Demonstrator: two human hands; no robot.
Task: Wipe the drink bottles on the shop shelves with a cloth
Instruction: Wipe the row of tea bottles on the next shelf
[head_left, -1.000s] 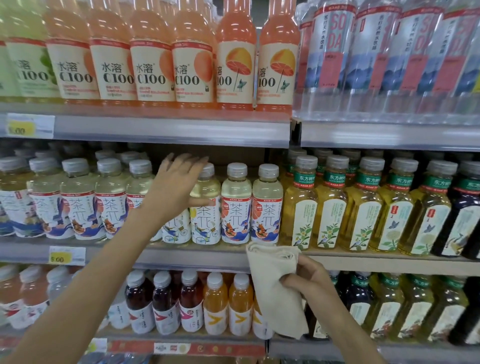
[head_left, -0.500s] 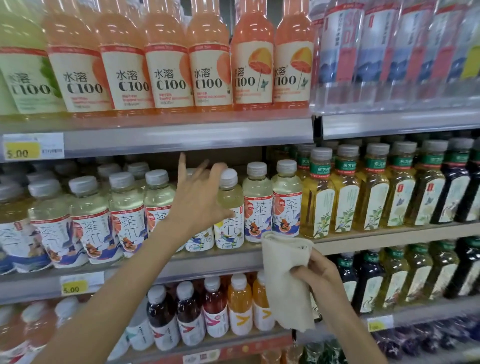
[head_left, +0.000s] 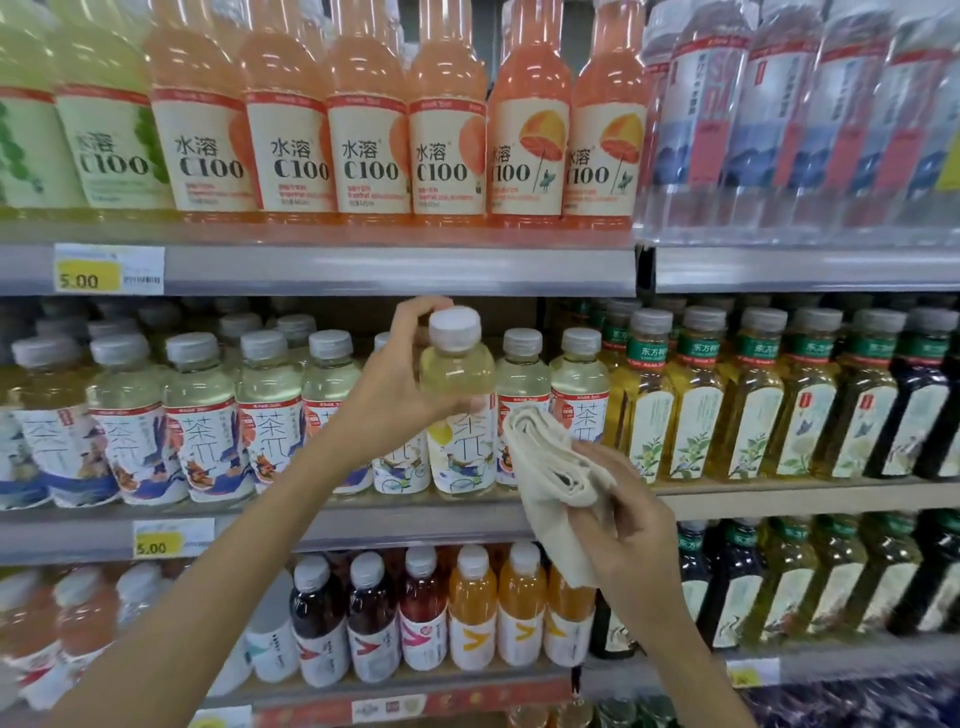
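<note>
Pale yellow tea fills the bottle (head_left: 457, 400) held at the centre of the frame, in front of the row on the middle shelf (head_left: 363, 525). The bottle is judged to be drawn forward so that its sides are exposed for wiping, clear of its neighbours. The left hand (head_left: 395, 384) is closed around its neck and shoulder: fingers (head_left: 415, 312) curl behind the white cap, and the thumb is pressed across the front just above the label. The cloth (head_left: 550, 467), beige and folded into a thick pad, is presented to the bottle's right side, its upper edge touching or just beside the label; contact cannot be confirmed. The right hand (head_left: 623, 509), right of centre, is closed on the cloth, with bent fingers gathering the folds and the loose tail hanging below the palm. Wiping of the label is judged to be the step in hand.
</note>
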